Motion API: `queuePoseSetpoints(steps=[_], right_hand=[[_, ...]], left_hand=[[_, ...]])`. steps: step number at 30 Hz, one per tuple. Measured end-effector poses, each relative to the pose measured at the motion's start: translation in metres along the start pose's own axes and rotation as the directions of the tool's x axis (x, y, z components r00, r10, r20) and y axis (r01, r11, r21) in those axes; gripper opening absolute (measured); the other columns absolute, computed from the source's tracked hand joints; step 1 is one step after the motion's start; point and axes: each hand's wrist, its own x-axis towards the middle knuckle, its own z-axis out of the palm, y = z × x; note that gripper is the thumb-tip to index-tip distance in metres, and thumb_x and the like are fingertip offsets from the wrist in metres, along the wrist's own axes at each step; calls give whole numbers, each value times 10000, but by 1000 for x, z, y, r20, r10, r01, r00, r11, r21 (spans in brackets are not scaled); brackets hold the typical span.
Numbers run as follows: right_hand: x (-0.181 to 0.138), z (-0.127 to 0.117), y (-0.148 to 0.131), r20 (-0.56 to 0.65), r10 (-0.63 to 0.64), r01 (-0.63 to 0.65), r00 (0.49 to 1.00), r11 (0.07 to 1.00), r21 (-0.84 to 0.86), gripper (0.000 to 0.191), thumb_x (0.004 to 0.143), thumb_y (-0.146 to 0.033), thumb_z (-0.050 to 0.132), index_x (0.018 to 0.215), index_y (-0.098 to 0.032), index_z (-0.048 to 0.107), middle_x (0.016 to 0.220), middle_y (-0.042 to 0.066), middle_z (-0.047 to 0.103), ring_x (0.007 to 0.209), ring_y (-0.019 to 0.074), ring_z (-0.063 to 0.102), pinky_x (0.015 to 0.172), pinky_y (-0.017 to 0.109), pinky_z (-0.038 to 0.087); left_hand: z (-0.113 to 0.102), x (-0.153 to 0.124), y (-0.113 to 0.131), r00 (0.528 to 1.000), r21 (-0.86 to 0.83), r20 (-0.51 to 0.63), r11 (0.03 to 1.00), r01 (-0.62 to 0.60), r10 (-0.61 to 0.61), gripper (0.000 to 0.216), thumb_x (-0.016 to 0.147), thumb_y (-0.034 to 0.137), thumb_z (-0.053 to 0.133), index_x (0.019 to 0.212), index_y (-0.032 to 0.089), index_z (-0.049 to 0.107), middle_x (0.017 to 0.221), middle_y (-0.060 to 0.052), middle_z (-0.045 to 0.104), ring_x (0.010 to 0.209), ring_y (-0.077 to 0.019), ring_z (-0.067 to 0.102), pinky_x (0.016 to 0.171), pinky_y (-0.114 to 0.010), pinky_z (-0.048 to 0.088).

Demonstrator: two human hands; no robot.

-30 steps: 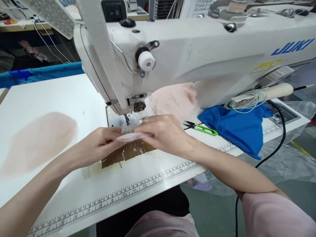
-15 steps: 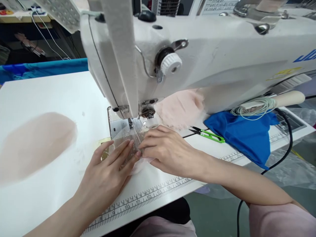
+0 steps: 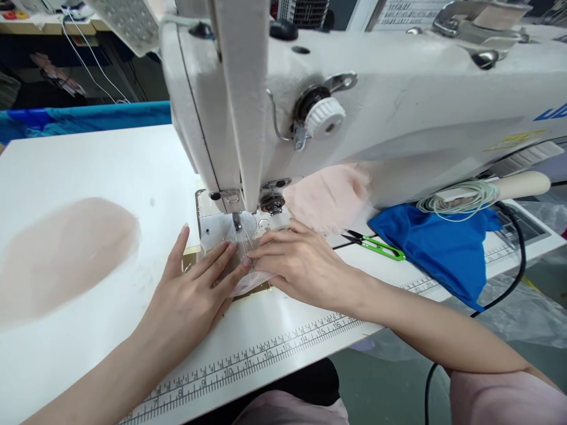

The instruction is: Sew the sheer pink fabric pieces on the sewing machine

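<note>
Feeding, apparently: left hand [image 3: 199,292] lies open on sheer cloth [image 3: 248,284] at the presser foot [image 3: 238,222]; right hand [image 3: 305,265] curls over it, pinching or not I cannot tell. Next calls for flat, even guiding.

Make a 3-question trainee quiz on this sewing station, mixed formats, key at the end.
1. In the picture, which tool lies between the right hand and the blue cloth?

2. The left hand rests on the sheer fabric. Its fingers are:
A) curled into a fist
B) stretched out
C) wrapped around a spool

3. True or false: the blue cloth lies under the left hand.

Key
1. Green-handled thread snips.
2. B.
3. False; the cloth lies apart from that hand, toward the right of the picture.
</note>
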Motion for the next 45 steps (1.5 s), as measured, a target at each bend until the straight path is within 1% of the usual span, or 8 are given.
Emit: queuePoseSetpoints(steps=[17,22,25,29,33,35,39,45], right_hand=[[14,21,21,-235,-36,10,971,994,-108,173,919,-120,569,873,-180,725,990,4,772,837,181,631,813,339,363],[14,26,22,-232,-22,-23,973,982,-186,199,950,-168,534,924,-184,731,1007,12,769,901,196,631,851,350,361],[11,27,20,-291,-78,22,954,981,-194,211,950,-165,519,946,-179,729,1040,3,764,878,186,631,852,349,367],[8,27,18,-304,-61,38,951,996,-80,217,965,-167,513,938,-186,728,951,5,772,833,152,652,828,313,395],[11,26,21,-326,99,-90,940,995,44,227,993,-269,520,989,-187,732,839,10,756,725,136,650,822,298,429],[14,25,23,-326,142,-137,935,990,37,271,1001,-307,504,979,-180,743,782,12,743,690,145,637,819,304,445],[19,25,24,-335,173,-184,926,983,-1,362,1013,-374,462,933,-182,758,764,21,738,688,161,628,812,315,459],[17,26,23,-346,160,-174,924,985,-7,337,1014,-362,469,944,-204,758,765,12,738,687,150,626,848,326,443]], left_hand=[[17,10,-24,998,85,-32,995,50,-47,391,996,207,432,1377,194,515,1342,-157,602,1224,-290,595,1184,-671,63],[16,12,-23,996,189,-65,979,75,-64,368,958,232,518,1321,227,578,1318,-120,628,1174,-341,590,1099,-668,254],[9,11,-16,991,250,-124,964,87,-57,310,926,194,565,1224,232,640,1266,-84,664,996,-299,640,896,-514,429],[-2,11,-11,990,57,-110,994,90,-84,248,951,140,490,1124,191,661,1056,-30,736,673,-167,601,612,-349,424],[-9,23,-22,954,-263,92,918,298,-284,283,987,271,415,1085,200,671,960,-29,701,715,-163,616,596,-298,465],[-11,33,-30,923,-345,205,859,379,-325,287,960,337,444,1062,221,686,882,-18,667,660,-148,596,568,-289,456],[-10,45,-42,902,-431,321,804,409,-287,275,916,391,486,976,267,724,743,3,595,570,-126,501,524,-281,394],[-5,44,-48,908,-574,325,709,410,-263,400,955,460,443,768,242,721,725,-6,560,572,-110,468,504,-267,355]])
